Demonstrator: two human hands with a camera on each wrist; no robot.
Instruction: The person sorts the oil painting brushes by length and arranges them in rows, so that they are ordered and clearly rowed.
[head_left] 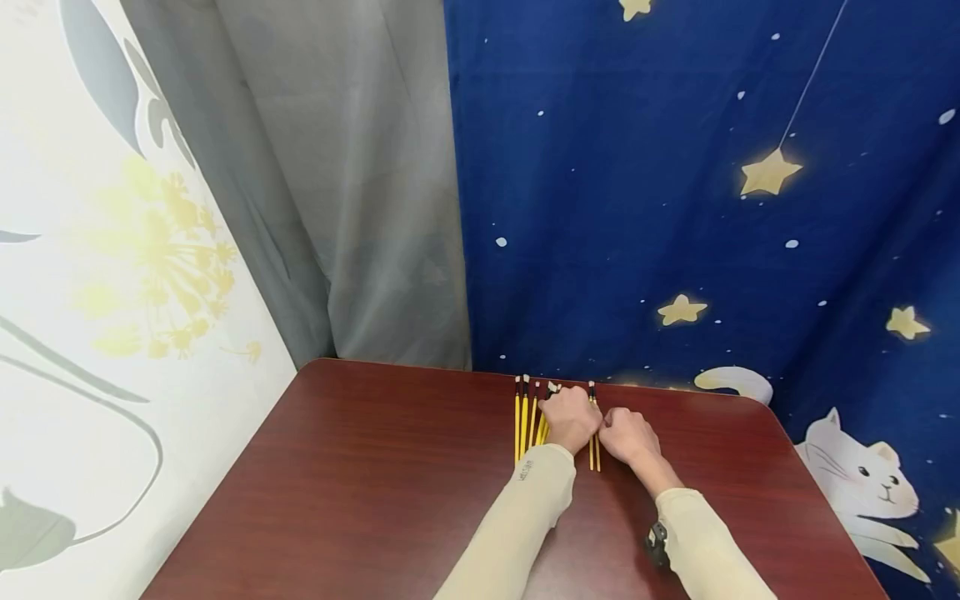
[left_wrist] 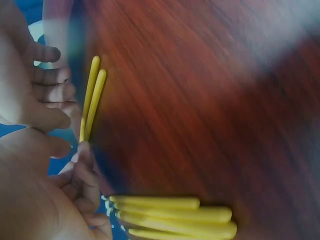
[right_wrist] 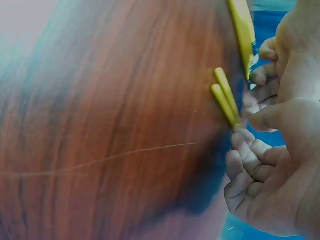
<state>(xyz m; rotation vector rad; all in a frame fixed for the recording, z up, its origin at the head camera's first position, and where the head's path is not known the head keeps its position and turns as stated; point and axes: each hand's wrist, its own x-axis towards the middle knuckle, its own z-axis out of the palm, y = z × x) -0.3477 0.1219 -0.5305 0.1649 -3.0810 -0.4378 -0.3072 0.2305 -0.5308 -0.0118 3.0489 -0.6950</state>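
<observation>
Two thin paintbrushes [head_left: 593, 454] with yellow handles lie side by side on the table, bristles toward the far edge. My left hand [head_left: 572, 417] is at their left side, its curled fingers pinching near the upper handles. From the right, my right hand [head_left: 630, 433] meets the same pair, fingertips curled against a handle. The left wrist view shows the rounded handle ends [left_wrist: 95, 97] beyond the fingers. In the right wrist view the handles [right_wrist: 226, 97] run up to the right hand's fingertips. The hands partly hide the brushes' middles.
Several more yellow paintbrushes [head_left: 525, 421] lie in a row left of the left hand, with dark ferrules and pale bristles. The reddish-brown table [head_left: 375, 500] has its far edge close to a blue star curtain [head_left: 637, 208] and a grey curtain [head_left: 375, 208].
</observation>
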